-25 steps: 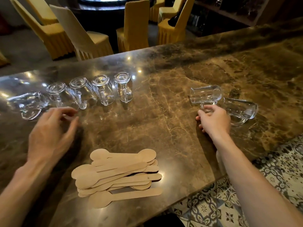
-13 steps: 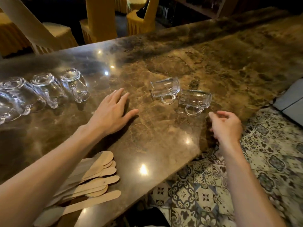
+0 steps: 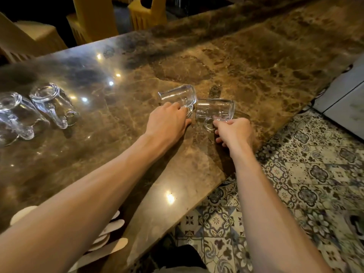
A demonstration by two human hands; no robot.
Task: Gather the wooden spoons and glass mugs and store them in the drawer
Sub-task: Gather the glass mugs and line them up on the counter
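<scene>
outer mug: clear glass mug (image 3: pixel 13 115) at the far-left counter edge, thick round base up, partly cut off by the frame.
inner mug: same type (image 3: pixel 52 104), just beside the outer mug, base up, loop handle toward the near edge.
spoons: wooden spoons (image 3: pixel 118 244), flat pale wood with rounded oval ends, in a loose pile at the near-left edge of the counter. Mostly hidden under the left forearm.
chairs: yellow fabric chair covers (image 3: pixel 94 18) with pleated skirts, behind the counter.
counter: polished brown marble counter (image 3: pixel 246 62) with pale veins, glossy light spots and a straight-cut near edge.
left hand: left hand (image 3: pixel 167 123) knuckles up, fingers curled onto the handle side of the left tipped mug (image 3: pixel 178 95). Fingertips are hidden.
left tipped mug: cylindrical clear glass, on its side mid-counter, rim pointing left.
right tipped mug: right tipped mug (image 3: pixel 215 108), same glass, on its side just beside the left one, handle loop toward the near edge.
right hand: right hand (image 3: pixel 234 131) fisted, thumb and forefinger pinching that handle loop.
floor: patterned tile floor (image 3: pixel 295 174), ornate grey-blue motifs.
grey panel: flat matte grey panel (image 3: pixel 344 95) at the right edge. Cannot tell what it is.
</scene>
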